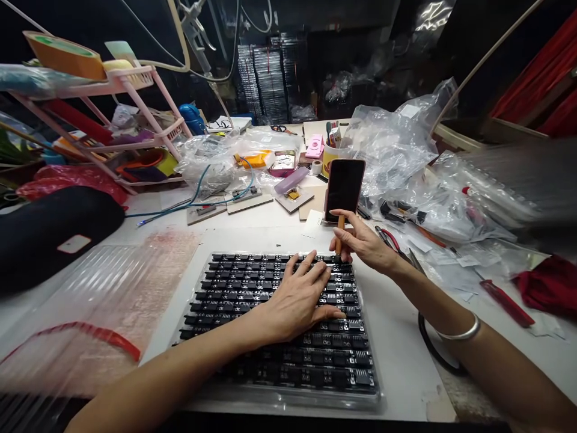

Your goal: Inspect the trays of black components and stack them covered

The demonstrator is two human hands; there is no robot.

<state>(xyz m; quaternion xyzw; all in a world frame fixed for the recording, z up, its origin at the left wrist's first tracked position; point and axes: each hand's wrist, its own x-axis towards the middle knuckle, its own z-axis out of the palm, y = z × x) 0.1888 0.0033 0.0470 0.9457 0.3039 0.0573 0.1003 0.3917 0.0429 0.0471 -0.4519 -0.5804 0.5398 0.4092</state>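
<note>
A clear plastic tray (288, 399) lies in front of me, filled with rows of small black electronic parts (246, 282). My left hand (293, 297) rests flat on the parts near the tray's middle, its fingers stretched out and pointing away from me. At the tray's far right corner, my right hand (356, 240) grips an orange-brown stick-like tool (339, 236). The tool stands nearly upright, its lower end at the last row of parts. What its tip touches is too small to make out. Just behind the right hand stands a dark-screened phone (345, 187).
Scissors (417, 264) and red-handled pliers (388, 237) lie right of the tray, with a red-handled tool (507, 302) farther right. Clear plastic bags (392, 141) crowd the back right. A pink rack (130, 96) stands at left, near a black rounded object (58, 237).
</note>
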